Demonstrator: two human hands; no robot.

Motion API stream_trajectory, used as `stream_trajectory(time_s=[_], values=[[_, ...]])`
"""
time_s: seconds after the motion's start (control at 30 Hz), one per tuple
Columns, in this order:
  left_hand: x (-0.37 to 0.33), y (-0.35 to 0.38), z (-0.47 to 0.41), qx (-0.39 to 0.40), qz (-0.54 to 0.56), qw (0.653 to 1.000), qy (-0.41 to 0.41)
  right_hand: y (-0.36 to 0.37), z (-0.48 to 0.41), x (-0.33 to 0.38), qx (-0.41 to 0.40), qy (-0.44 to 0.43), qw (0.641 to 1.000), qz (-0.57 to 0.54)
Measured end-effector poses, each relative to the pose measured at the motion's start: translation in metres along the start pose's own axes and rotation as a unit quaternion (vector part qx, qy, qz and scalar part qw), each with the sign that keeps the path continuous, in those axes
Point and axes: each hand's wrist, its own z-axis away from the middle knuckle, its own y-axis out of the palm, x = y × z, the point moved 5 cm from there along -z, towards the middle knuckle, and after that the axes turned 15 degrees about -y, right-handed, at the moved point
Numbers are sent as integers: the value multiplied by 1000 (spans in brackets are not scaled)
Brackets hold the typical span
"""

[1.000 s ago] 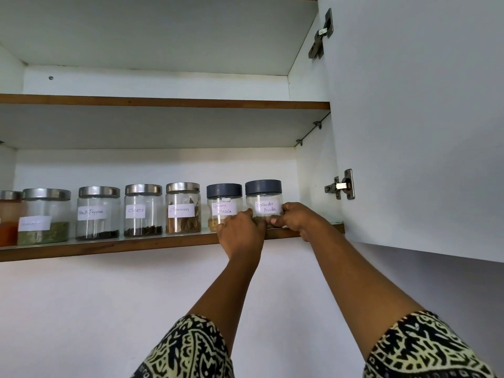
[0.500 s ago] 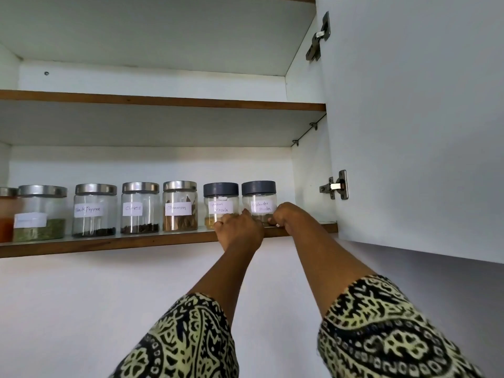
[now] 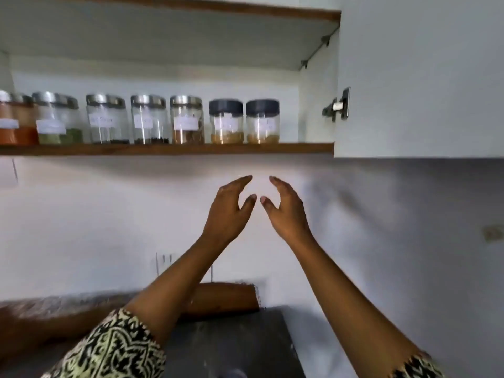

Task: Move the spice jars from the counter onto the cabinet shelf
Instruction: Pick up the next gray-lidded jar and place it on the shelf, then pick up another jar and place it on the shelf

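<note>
Several labelled glass spice jars stand in a row on the cabinet shelf. The two at the right end have dark grey lids: one jar and its neighbour, both holding yellow-brown powder. To their left stand steel-lidded jars, among them a brown-spice jar and a green-herb jar. My left hand and my right hand hang below the shelf in front of the white wall, fingers spread, holding nothing.
The open white cabinet door with its hinge hangs at the right. Below, a dark counter meets a brown wooden ledge. A wall socket sits behind my left forearm.
Both hands have let go of the two grey-lidded jars and dropped below the shelf. The view has tilted downward, so the counter now shows.
</note>
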Motion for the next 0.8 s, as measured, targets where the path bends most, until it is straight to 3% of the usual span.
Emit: stream_trajectory(time_s=[0.13, 0.3, 0.5, 0.63, 0.8], values=[[68, 30, 83, 99, -3, 989, -106, 48, 100, -29, 99, 93, 989, -64], [148, 64, 171, 207, -20, 949, -239, 105, 202, -75, 207, 209, 952, -87], [222, 106, 248, 313, -98, 876, -355, 151, 293, -113, 380, 319, 863, -100], [258, 126, 281, 358, -100, 833, -409, 170, 322, -119, 402, 348, 837, -127], [276, 139, 292, 325, -79, 849, -410, 184, 333, -125, 393, 356, 839, -125]])
